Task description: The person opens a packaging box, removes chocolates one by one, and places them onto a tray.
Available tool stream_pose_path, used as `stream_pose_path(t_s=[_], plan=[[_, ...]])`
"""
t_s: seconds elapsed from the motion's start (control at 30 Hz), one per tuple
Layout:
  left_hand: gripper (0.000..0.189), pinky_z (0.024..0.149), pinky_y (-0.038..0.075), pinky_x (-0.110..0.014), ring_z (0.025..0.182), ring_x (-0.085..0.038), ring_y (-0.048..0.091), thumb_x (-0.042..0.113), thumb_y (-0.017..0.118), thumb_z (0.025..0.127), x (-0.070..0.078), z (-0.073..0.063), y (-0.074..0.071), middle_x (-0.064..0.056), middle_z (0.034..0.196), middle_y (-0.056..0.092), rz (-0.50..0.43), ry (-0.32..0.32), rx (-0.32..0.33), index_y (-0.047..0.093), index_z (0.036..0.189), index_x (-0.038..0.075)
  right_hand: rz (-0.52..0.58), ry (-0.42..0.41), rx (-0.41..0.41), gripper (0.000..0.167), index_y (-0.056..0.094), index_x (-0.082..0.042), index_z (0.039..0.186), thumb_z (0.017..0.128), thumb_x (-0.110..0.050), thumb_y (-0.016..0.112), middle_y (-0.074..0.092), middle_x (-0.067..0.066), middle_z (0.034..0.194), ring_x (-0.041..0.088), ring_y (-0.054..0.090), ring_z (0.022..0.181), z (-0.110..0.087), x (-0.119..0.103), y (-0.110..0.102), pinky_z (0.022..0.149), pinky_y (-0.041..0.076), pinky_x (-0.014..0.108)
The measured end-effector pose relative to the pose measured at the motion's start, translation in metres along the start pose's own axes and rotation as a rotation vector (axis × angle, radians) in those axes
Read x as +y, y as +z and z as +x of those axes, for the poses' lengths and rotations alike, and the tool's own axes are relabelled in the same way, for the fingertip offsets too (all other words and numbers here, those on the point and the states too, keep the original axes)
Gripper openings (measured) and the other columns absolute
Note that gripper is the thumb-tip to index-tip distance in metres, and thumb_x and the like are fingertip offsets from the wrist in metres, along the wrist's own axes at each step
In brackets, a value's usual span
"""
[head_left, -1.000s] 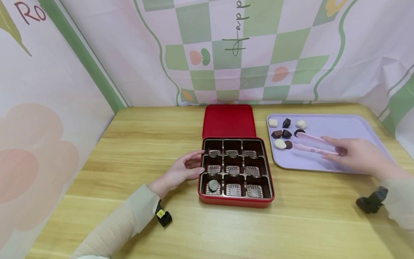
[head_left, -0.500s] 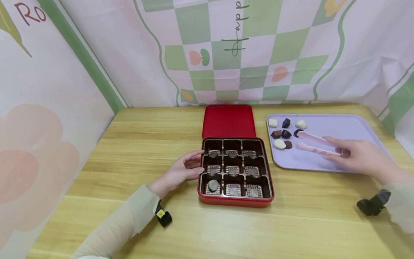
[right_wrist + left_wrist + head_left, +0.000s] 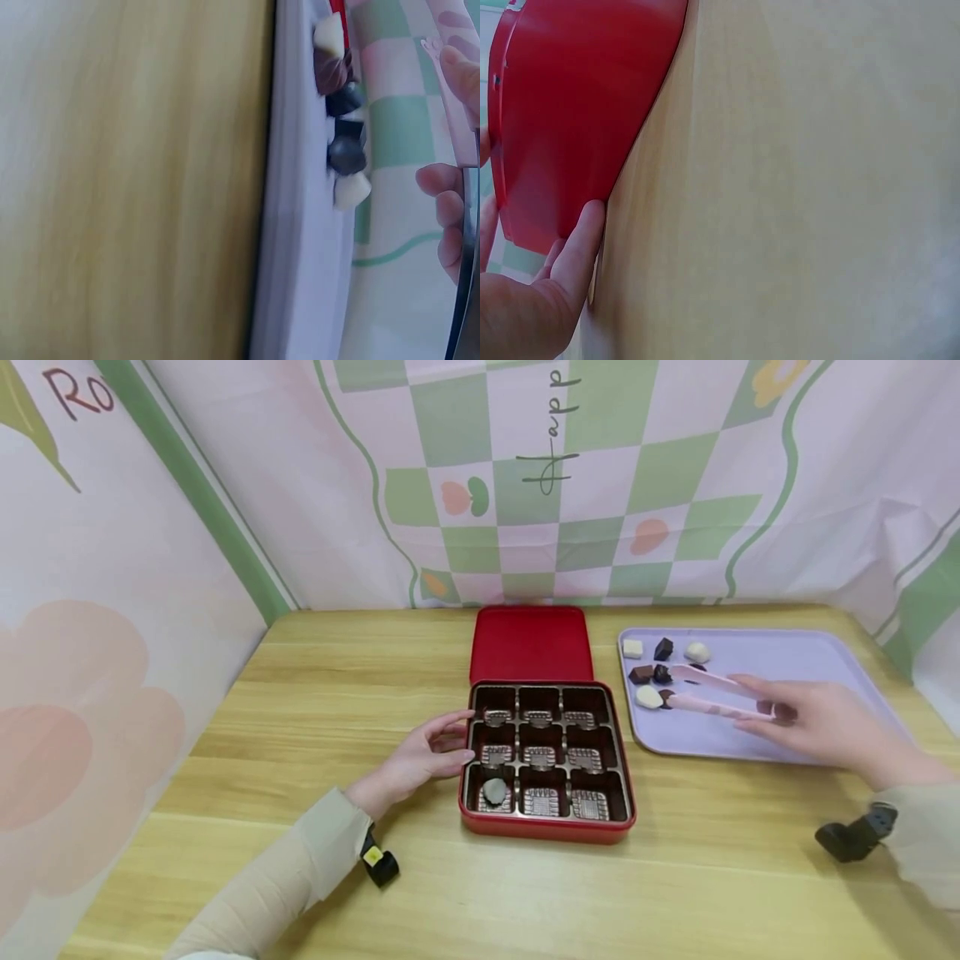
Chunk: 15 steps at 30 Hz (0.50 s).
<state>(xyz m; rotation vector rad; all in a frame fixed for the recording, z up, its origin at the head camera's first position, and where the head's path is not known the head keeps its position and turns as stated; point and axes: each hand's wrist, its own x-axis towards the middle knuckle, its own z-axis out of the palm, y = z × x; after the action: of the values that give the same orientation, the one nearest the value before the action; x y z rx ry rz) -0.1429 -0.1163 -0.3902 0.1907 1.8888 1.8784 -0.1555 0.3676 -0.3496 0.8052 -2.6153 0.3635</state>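
Observation:
My left hand [image 3: 412, 762] rests its fingertips and thumb against the left side of a red tin [image 3: 547, 832]. Its brown insert has several compartments; the front-left one holds a greyish-white chocolate [image 3: 494, 791]. In the left wrist view, extended fingers [image 3: 585, 232] lie along the red wall. On the right, my right hand [image 3: 832, 727] grips pink tongs [image 3: 712, 707], their arms spread. One tip is at a dark chocolate [image 3: 662, 674], the other beside a round brown chocolate [image 3: 666, 696]. Another dark chocolate [image 3: 696, 667] is partly hidden behind the upper arm.
A lilac tray [image 3: 780, 647] bears the chocolates at its left end, among them a white square [image 3: 633, 648], a black block [image 3: 663, 649], a brown piece [image 3: 641, 675] and two white pieces. Behind the tin lies its red lid [image 3: 532, 643]. A patterned cloth [image 3: 600, 485] hangs beyond the table.
The tongs have moved left, from the dark chocolate now behind their upper arm to the dark and brown chocolates farther left. My left hand and the tin have stayed in place.

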Motion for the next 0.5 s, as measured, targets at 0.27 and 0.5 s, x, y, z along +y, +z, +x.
stream_pose_path(t_s=[0.27,0.5], plan=[[0.065,0.089,0.056,-0.035,0.117,-0.027,0.05,-0.004,0.061,0.086,-0.002,0.0,0.0,-0.022,0.137,0.041,-0.008,0.005,0.0,0.037,0.145,0.012,0.012,-0.109,0.034,0.06,0.067,-0.015,0.117,0.061,-0.027,0.086,0.051,-0.018,0.068,-0.008,0.035,0.058,0.014,-0.016,0.0,0.047,0.029,0.013],[0.065,0.09,0.055,-0.035,0.117,-0.026,0.05,-0.004,0.061,0.086,0.0,0.0,0.0,-0.021,0.138,0.04,-0.006,0.002,-0.002,0.037,0.145,0.012,0.022,-0.189,0.029,0.059,0.066,-0.015,0.119,0.065,-0.028,0.084,0.049,-0.019,0.069,-0.008,0.037,0.058,0.032,-0.038,-0.003,0.048,0.031,0.013]])
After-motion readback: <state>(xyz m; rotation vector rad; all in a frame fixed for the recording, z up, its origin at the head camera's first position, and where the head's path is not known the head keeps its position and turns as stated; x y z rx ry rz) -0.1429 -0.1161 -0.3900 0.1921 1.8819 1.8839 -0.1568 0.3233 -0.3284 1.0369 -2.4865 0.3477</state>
